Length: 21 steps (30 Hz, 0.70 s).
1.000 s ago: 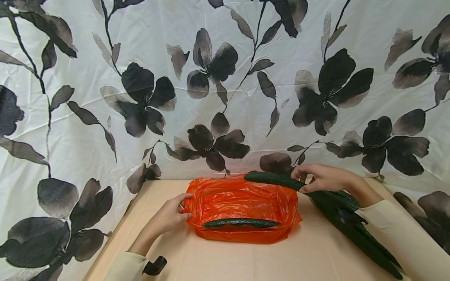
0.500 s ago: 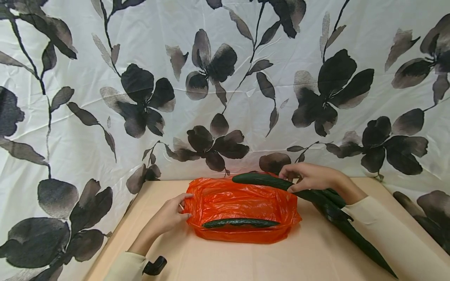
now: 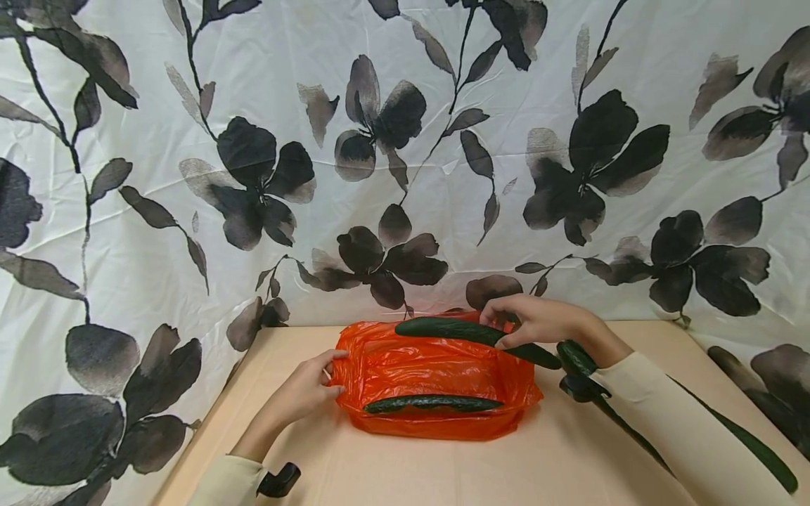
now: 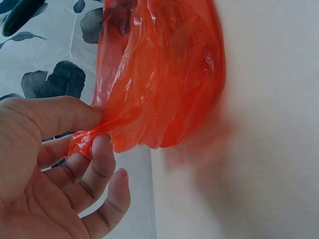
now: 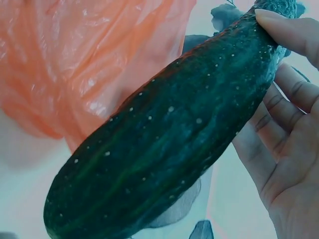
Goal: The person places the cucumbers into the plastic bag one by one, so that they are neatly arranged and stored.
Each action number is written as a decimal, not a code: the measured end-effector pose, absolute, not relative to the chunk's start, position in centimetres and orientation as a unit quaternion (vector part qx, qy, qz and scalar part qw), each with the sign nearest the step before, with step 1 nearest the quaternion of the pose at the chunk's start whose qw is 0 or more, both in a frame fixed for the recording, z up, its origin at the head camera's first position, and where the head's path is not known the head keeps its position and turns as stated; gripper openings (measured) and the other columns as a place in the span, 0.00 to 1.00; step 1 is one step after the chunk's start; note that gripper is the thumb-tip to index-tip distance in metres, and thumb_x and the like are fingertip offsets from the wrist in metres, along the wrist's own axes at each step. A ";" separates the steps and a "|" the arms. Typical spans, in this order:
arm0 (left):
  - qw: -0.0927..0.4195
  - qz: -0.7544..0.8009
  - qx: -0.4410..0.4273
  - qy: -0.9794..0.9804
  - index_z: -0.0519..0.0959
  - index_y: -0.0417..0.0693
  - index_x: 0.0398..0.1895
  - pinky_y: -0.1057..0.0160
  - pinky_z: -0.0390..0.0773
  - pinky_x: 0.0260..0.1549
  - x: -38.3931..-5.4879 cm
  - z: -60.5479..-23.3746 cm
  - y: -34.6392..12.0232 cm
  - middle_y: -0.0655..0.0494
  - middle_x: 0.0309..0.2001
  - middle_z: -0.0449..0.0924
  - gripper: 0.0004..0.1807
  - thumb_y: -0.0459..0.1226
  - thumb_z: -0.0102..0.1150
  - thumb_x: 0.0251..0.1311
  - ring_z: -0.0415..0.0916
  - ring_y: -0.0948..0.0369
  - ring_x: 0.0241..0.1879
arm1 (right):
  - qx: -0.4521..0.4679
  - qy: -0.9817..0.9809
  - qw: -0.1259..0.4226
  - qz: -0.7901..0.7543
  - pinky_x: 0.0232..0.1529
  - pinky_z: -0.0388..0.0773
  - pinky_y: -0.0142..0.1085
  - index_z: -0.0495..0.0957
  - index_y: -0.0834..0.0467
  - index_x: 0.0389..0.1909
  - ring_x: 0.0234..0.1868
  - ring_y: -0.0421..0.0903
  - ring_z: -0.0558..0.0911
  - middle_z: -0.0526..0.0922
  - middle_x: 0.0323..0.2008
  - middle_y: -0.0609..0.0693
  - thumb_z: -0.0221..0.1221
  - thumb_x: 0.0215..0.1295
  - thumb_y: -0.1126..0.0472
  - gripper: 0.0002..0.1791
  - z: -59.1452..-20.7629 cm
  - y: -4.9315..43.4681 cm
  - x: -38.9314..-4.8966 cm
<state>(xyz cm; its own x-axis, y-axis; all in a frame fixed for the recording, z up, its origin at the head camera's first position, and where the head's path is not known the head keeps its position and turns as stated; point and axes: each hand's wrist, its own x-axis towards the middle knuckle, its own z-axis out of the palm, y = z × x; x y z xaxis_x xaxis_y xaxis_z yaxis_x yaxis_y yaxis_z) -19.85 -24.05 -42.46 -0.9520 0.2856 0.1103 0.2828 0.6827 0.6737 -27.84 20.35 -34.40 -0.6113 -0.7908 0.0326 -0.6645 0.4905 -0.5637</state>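
Note:
My left hand (image 3: pixel 306 385) pinches the left edge of a thin red plastic bag (image 3: pixel 430 369); in the left wrist view the bunched film (image 4: pixel 84 142) sits between thumb and fingers. One dark green cucumber (image 3: pixel 436 403) lies in the bag along its near side. Another cucumber (image 3: pixel 443 329) is in my right hand (image 3: pixel 541 320), gripped with thumb and fingertips and held lengthwise over the bag's far part. The right wrist view shows this cucumber (image 5: pixel 164 129) up close, with bumpy skin and pale specks, its one end by the thumb.
More cucumbers lie on the light table (image 3: pixel 474 471) at the right, partly hidden by my right sleeve (image 3: pixel 690 436); one cucumber (image 3: pixel 756 450) shows beyond it. Black wrist cameras sit on both wrists. A floral-printed cloth (image 3: pixel 405 197) hangs behind the table.
My right hand has moved left, bringing the held cucumber from the other cucumbers at the right to over the bag. My left hand and the bag have stayed in place.

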 end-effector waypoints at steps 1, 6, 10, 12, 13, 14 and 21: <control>0.002 0.366 0.155 0.917 0.73 0.37 0.65 0.67 0.74 0.25 -19.8 -42.4 -24.1 0.53 0.34 0.75 0.32 0.24 0.69 0.54 0.73 0.59 0.28 | -0.427 0.855 0.115 -0.270 0.48 0.81 0.47 0.78 0.50 0.52 0.45 0.45 0.79 0.80 0.44 0.43 0.70 0.61 0.53 0.19 -34.4 20.1 -27.7; 0.003 0.364 0.158 0.918 0.74 0.38 0.64 0.66 0.74 0.24 -19.7 -42.3 -24.3 0.53 0.34 0.75 0.32 0.24 0.69 0.53 0.73 0.59 0.28 | -0.429 0.858 0.117 -0.258 0.49 0.80 0.43 0.77 0.50 0.53 0.45 0.43 0.79 0.80 0.45 0.42 0.69 0.62 0.53 0.20 -34.4 18.9 -27.3; 0.005 0.366 0.162 0.916 0.73 0.37 0.64 0.66 0.74 0.25 -19.6 -42.3 -24.5 0.53 0.34 0.76 0.32 0.24 0.69 0.53 0.73 0.59 0.28 | -0.422 0.860 0.128 -0.257 0.49 0.80 0.42 0.77 0.50 0.54 0.45 0.42 0.80 0.80 0.48 0.43 0.69 0.63 0.52 0.21 -34.6 18.1 -27.0; 0.005 0.365 0.164 0.916 0.73 0.37 0.64 0.66 0.74 0.25 -19.6 -42.3 -24.6 0.53 0.34 0.76 0.32 0.25 0.69 0.54 0.73 0.59 0.28 | -0.421 0.859 0.133 -0.259 0.49 0.81 0.42 0.77 0.49 0.54 0.45 0.42 0.80 0.80 0.49 0.43 0.69 0.63 0.52 0.20 -34.7 17.6 -26.9; 0.005 0.364 0.165 0.916 0.73 0.37 0.64 0.66 0.74 0.25 -19.6 -42.4 -24.6 0.53 0.34 0.76 0.32 0.25 0.69 0.54 0.74 0.59 0.28 | -0.421 0.858 0.136 -0.260 0.49 0.81 0.42 0.77 0.49 0.54 0.44 0.42 0.80 0.80 0.49 0.42 0.69 0.62 0.52 0.20 -34.7 17.4 -26.9; 0.006 0.365 0.166 0.916 0.73 0.37 0.64 0.66 0.74 0.25 -19.6 -42.4 -24.6 0.53 0.34 0.76 0.32 0.25 0.69 0.54 0.74 0.58 0.28 | -0.422 0.857 0.138 -0.260 0.49 0.80 0.42 0.77 0.49 0.54 0.44 0.42 0.80 0.80 0.48 0.42 0.69 0.62 0.52 0.20 -34.8 17.1 -26.9; 0.009 0.374 0.169 0.912 0.73 0.36 0.65 0.66 0.74 0.24 -19.3 -42.3 -24.7 0.51 0.35 0.75 0.32 0.24 0.68 0.54 0.74 0.56 0.28 | -0.440 0.846 0.148 -0.262 0.49 0.80 0.41 0.77 0.47 0.52 0.45 0.43 0.79 0.79 0.46 0.41 0.69 0.62 0.52 0.19 -35.2 15.5 -26.8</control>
<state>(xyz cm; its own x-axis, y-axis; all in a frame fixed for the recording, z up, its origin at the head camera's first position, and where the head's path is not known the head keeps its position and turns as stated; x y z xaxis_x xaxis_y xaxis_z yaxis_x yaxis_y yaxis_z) -19.34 -24.73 -42.32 -0.9425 0.3154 0.1103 0.3020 0.6624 0.6856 -26.78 15.53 -35.24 -0.5692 -0.8219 -0.0194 -0.6669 0.4753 -0.5739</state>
